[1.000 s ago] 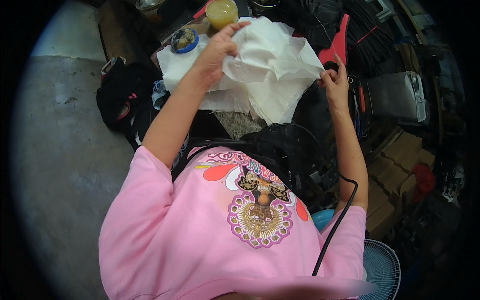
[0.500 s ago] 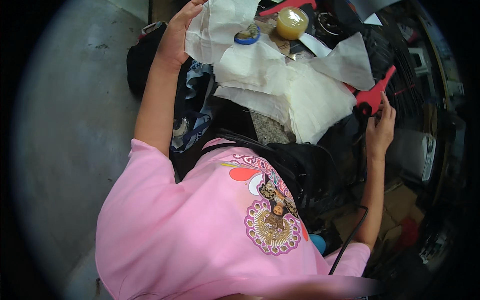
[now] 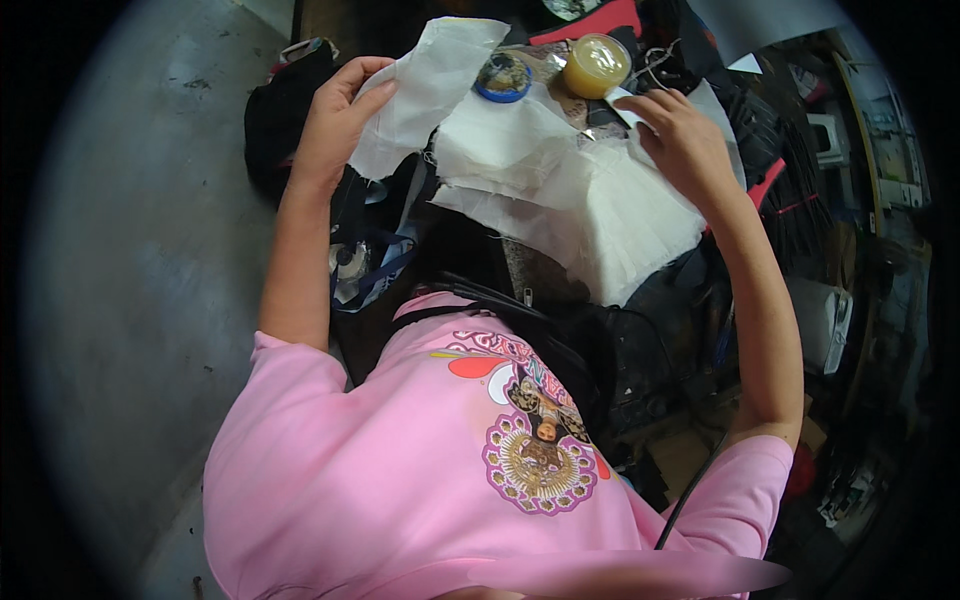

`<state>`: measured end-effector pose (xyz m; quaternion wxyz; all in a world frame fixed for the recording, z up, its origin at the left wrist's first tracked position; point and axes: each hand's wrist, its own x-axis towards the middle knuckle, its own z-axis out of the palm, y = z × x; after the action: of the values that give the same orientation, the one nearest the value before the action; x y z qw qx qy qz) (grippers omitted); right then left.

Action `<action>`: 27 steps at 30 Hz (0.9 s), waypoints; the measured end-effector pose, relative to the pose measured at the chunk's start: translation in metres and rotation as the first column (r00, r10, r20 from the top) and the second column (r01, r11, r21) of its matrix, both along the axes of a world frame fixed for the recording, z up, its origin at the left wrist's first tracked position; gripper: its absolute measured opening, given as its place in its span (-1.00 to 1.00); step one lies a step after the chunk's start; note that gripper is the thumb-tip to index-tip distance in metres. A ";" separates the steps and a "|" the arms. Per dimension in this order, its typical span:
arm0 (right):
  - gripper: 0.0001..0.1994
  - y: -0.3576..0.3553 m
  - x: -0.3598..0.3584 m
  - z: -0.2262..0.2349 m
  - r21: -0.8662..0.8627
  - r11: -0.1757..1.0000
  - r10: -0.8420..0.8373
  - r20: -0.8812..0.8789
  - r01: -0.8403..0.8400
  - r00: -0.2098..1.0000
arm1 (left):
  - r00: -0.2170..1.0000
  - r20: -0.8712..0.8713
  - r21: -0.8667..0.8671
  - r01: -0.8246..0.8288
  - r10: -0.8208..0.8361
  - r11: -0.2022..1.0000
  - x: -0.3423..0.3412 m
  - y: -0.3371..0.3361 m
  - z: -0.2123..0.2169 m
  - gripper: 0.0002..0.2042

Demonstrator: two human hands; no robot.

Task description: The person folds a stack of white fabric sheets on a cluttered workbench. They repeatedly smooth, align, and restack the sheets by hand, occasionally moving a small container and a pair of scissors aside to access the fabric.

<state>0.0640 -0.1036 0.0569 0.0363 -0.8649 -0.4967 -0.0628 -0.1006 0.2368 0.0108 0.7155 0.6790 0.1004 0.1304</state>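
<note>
Between the thumb and fingers of my left hand [image 3: 335, 120] a loose piece of white cloth [image 3: 435, 75] is held up by its left edge. More white cloth pieces [image 3: 610, 215] lie overlapped in a heap in front of me, frayed at the edges. My right hand [image 3: 685, 135] is over the far right of this heap, its fingers bent and its thumb apart from them. Its fingertips are at a flat white strip [image 3: 622, 105], partly hidden under them. Just beyond stands a clear round tub of yellowish paste [image 3: 597, 66]. A blue round lid [image 3: 503, 80] with dark, mottled stuff in it is beside the cloth.
Red pieces [image 3: 590, 22] lie beyond the tub. Black cords or strips [image 3: 800, 200] crowd the right side. A dark bag [image 3: 275, 120] is beside my left forearm, above the grey floor [image 3: 150, 300]. One thin black cable [image 3: 690, 490] runs past my right sleeve.
My right hand has come from the red piece at the right, up and left to the white strip near the tub. My left hand has lowered slightly, still holding the cloth.
</note>
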 end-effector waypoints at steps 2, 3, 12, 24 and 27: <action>-0.62 0.026 -0.003 -0.006 0.016 0.997 0.072 -0.006 -0.072 0.997 | 0.999 0.004 0.071 -0.047 0.047 0.996 -0.001 -0.002 0.005 -0.78; -0.61 0.043 -0.002 -0.011 0.029 0.995 0.099 -0.007 -0.099 0.995 | 0.998 -0.001 0.099 -0.060 0.060 0.993 -0.002 -0.004 0.005 -0.78; -0.34 0.141 0.024 -0.085 0.152 0.983 0.132 -0.210 -0.101 0.969 | 0.980 0.004 0.732 -0.140 0.200 0.667 -0.040 -0.018 0.047 -0.73; -0.47 0.134 0.048 -0.069 0.549 0.701 0.276 -0.797 0.456 0.537 | 0.948 -0.164 0.589 0.315 -0.272 0.744 0.067 -0.014 -0.036 -0.70; -0.54 0.133 0.036 -0.061 0.683 0.666 0.304 -0.617 0.301 0.726 | 0.971 -0.217 0.527 0.201 -0.098 0.826 0.099 -0.021 -0.070 -0.71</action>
<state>0.1001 0.0291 -0.0039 0.5678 -0.7294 -0.3760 0.0649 -0.0015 0.2161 -0.0588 0.4884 0.8691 0.0697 0.0348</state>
